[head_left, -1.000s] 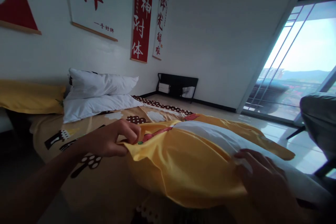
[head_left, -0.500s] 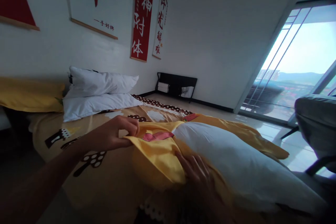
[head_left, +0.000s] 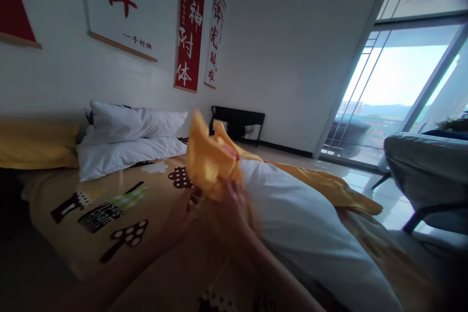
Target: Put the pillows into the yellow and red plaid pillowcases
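A yellow pillowcase (head_left: 208,163) with a pink patch is bunched up and raised above the bed, its top edge blurred by motion. My right hand (head_left: 234,204) is closed on its lower part. Just left of it, my left hand (head_left: 187,207) has bent fingers close to the cloth; blur hides whether they grip it. A plump white pillow (head_left: 303,214) lies to the right of my hands, its far left end against the yellow cloth. More yellow fabric (head_left: 329,183) spreads along the pillow's far side.
The bed has a tan patterned sheet (head_left: 153,224). Two stacked white pillows (head_left: 135,126) and a yellow pillow (head_left: 36,144) lie at the wall side. A black rack (head_left: 237,119) stands in the corner. At the right are a grey chair (head_left: 427,170) and glass doors (head_left: 395,83).
The pillowcase's near corner has been lifted and gathered upward. My left hand has come down and toward the right hand, which has moved left and closed on the cloth. The view has shifted right.
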Demonstrator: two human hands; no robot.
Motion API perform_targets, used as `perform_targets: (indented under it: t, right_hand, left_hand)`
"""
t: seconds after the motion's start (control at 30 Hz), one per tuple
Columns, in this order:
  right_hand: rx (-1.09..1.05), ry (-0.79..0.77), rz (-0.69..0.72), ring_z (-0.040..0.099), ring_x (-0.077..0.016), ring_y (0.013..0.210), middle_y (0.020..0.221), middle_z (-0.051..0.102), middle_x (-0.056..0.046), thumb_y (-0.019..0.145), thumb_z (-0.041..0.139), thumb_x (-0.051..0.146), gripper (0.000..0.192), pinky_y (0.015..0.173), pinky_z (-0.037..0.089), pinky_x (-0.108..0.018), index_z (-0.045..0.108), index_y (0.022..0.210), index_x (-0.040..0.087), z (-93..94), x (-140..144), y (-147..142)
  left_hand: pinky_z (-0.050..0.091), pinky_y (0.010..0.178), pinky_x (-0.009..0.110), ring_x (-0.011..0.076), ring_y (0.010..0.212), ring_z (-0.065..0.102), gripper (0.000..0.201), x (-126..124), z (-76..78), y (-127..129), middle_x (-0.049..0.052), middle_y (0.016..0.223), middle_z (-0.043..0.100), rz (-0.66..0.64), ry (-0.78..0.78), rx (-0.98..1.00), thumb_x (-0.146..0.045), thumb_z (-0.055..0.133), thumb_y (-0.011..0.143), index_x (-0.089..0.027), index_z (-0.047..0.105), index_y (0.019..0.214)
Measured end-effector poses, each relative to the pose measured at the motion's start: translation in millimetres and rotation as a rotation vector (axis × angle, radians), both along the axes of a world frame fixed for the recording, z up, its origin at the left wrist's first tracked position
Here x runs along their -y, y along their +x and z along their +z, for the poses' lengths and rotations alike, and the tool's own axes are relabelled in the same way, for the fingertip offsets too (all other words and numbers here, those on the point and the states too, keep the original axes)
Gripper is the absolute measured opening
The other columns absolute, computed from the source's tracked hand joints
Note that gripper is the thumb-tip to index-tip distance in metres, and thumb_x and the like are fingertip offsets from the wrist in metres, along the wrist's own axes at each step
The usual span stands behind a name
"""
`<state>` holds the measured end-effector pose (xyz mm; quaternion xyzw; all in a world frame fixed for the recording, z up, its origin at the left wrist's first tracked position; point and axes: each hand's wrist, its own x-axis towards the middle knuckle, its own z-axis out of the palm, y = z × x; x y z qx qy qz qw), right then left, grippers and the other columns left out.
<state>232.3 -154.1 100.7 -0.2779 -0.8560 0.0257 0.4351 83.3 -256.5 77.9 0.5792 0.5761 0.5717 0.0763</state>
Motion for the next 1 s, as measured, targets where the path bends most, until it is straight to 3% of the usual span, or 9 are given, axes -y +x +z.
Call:
perform_targets:
  t: [0.1,0.17,0.2,0.27,0.37,0.47,0.67,1.0]
  right_hand:
    - [0.529,0.020,0.384,0.057,-0.0189,0.099,0.117,0.062,-0.008,0.078,0.056,0.023,0.054,0.087,0.044,-0.029,0.049,0.131,0.022,-28.1,11,-5]
    - [0.746,0.029,0.569,0.058,-0.0180,0.103,0.119,0.062,-0.006,0.078,0.059,0.027,0.055,0.088,0.044,-0.026,0.049,0.132,0.022,-29.3,13,5]
    - [0.791,0.011,0.577,0.059,-0.0178,0.102,0.117,0.064,-0.005,0.079,0.059,0.027,0.052,0.088,0.044,-0.025,0.052,0.130,0.022,-24.5,12,12]
    - [0.772,-0.053,0.452,0.061,-0.0177,0.100,0.111,0.067,-0.005,0.083,0.054,0.026,0.039,0.087,0.044,-0.026,0.059,0.122,0.021,-7.9,3,26]
    - [0.619,-0.105,0.127,0.061,-0.0196,0.100,0.109,0.068,-0.008,0.091,0.039,0.022,0.032,0.089,0.044,-0.031,0.065,0.110,0.018,17.5,-21,41]
    - [0.598,-0.066,-0.039,0.058,-0.0231,0.106,0.111,0.066,-0.009,0.089,0.044,0.020,0.029,0.094,0.041,-0.037,0.065,0.108,0.017,24.8,-45,50]
    - [0.668,0.000,0.066,0.050,-0.0237,0.116,0.126,0.057,-0.009,0.084,0.053,0.022,0.038,0.100,0.033,-0.042,0.058,0.122,0.019,4.4,-61,59]
    - [0.676,0.050,0.058,0.050,-0.0253,0.115,0.126,0.057,-0.012,0.086,0.055,0.024,0.038,0.098,0.035,-0.043,0.058,0.122,0.017,-3.6,-55,59]
  left_hand:
    - [0.047,0.085,0.034,0.0232,0.102,0.059,0.048,-14,-37.0,-14,0.013,0.113,0.061,0.032,-0.261,0.372,-0.048,0.052,0.074,-0.015,0.051,0.109]
    - [0.046,0.089,0.034,0.0237,0.103,0.059,0.043,-18,-52.1,-26,0.014,0.109,0.063,0.053,-0.365,0.457,-0.051,0.049,0.076,-0.015,0.055,0.099]
    - [0.046,0.088,0.034,0.0238,0.101,0.060,0.042,-19,-57.4,-32,0.013,0.105,0.065,0.058,-0.401,0.464,-0.053,0.049,0.077,-0.015,0.057,0.093]
    - [0.047,0.083,0.034,0.0241,0.093,0.061,0.043,-21,-65.5,-42,0.012,0.096,0.067,0.074,-0.451,0.475,-0.056,0.053,0.074,-0.015,0.058,0.085]
    - [0.048,0.075,0.032,0.0239,0.087,0.062,0.048,-23,-75.9,-50,0.012,0.092,0.068,0.087,-0.484,0.496,-0.060,0.060,0.070,-0.014,0.060,0.084]
    - [0.047,0.063,0.027,0.0208,0.077,0.062,0.054,-24,-85.4,-50,0.010,0.086,0.068,0.051,-0.539,0.455,-0.065,0.060,0.071,-0.014,0.064,0.090]
    - [0.042,0.045,0.024,0.0129,0.051,0.054,0.057,-22,-90.5,-47,0.010,0.085,0.068,0.016,-0.657,0.415,-0.064,0.055,0.077,-0.015,0.065,0.105]
    - [0.041,0.050,0.024,0.0165,0.063,0.058,0.057,-20,-84.1,-46,0.011,0.093,0.068,-0.039,-0.585,0.238,-0.066,0.052,0.079,-0.017,0.067,0.105]
